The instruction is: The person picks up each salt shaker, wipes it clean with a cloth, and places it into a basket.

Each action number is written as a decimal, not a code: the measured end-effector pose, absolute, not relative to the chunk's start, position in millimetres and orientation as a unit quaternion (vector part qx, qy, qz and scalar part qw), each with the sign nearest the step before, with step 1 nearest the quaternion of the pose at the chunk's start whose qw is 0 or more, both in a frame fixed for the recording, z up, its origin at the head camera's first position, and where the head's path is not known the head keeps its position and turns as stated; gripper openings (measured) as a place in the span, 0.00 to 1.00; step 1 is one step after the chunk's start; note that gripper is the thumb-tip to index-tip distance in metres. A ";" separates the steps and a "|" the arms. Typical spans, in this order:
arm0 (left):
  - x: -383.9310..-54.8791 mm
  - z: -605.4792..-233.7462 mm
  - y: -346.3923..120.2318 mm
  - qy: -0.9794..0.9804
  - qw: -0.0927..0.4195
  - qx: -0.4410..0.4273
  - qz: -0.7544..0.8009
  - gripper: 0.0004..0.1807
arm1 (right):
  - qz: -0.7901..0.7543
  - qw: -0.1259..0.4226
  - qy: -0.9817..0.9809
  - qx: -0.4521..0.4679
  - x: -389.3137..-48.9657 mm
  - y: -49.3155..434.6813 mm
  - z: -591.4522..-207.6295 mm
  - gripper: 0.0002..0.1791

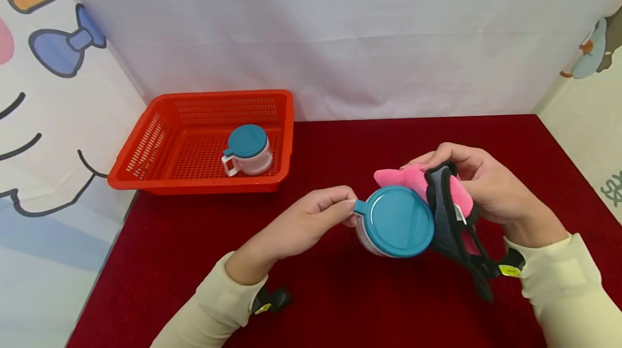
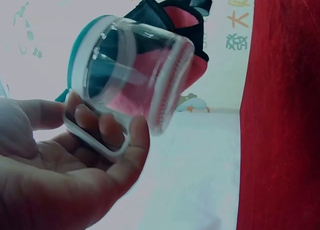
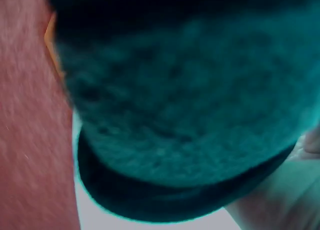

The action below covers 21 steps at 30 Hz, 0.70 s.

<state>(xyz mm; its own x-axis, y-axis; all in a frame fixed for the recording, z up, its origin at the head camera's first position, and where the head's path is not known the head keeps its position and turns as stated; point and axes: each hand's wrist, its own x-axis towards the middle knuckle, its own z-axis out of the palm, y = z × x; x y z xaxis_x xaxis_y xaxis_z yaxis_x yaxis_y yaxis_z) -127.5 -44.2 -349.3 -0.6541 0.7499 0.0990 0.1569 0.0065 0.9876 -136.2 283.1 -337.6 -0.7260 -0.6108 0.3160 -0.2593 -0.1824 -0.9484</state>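
My left hand point(image 1: 313, 221) holds a clear seasoning jar point(image 2: 145, 64) by its white handle point(image 2: 97, 140), fingers curled through the loop, thumb by the tab of the blue lid point(image 1: 399, 221). The jar is raised over the red cloth, its lid turned toward the head camera. In my right hand point(image 1: 493, 189) is a soft pink and dark grey fabric piece point(image 1: 444, 218) with black edging and a small white tag, gripped from above. It presses up against the jar's right side. Close-up fuzzy fabric point(image 3: 190, 99) fills most of the right wrist view, with a curved rim below it.
At the back left stands a red plastic basket point(image 1: 204, 185) with slotted sides. Inside it, toward the right, a second jar point(image 1: 249, 148) with a blue lid stands upright. A dark red cloth point(image 1: 204, 234) covers the table. White walls point(image 1: 369, 40) enclose the back and sides.
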 end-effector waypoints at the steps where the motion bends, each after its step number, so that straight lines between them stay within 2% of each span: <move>1: -127.4 -349.5 -43.6 0.675 0.239 0.336 0.612 0.11 | -0.669 0.127 0.649 -0.339 -135.5 281.4 -333.4 0.18; 6: -126.7 -350.4 -40.9 0.696 0.238 0.316 0.599 0.11 | -0.552 0.109 0.766 -0.312 -130.5 271.5 -306.9 0.16; 11: -124.9 -351.8 -36.5 0.725 0.207 0.300 0.585 0.10 | -0.411 0.045 0.865 -0.285 -120.6 246.2 -282.4 0.16; 16: -125.4 -356.1 -30.9 0.749 0.173 0.281 0.574 0.10 | -0.294 -0.064 0.906 -0.299 -108.8 217.7 -278.4 0.22; 21: -125.9 -359.3 -26.3 0.743 0.152 0.275 0.591 0.12 | -0.201 -0.172 0.890 -0.371 -97.3 196.9 -283.0 0.18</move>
<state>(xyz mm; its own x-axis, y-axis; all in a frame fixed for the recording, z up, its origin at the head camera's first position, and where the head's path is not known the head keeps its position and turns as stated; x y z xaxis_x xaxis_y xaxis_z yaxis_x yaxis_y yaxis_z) -125.9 -26.3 -359.3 -0.8023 0.5885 0.0998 0.2301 0.1506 0.9615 -97.3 196.9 -283.0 -0.6652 -0.5914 0.4557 -0.7300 0.6433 -0.2307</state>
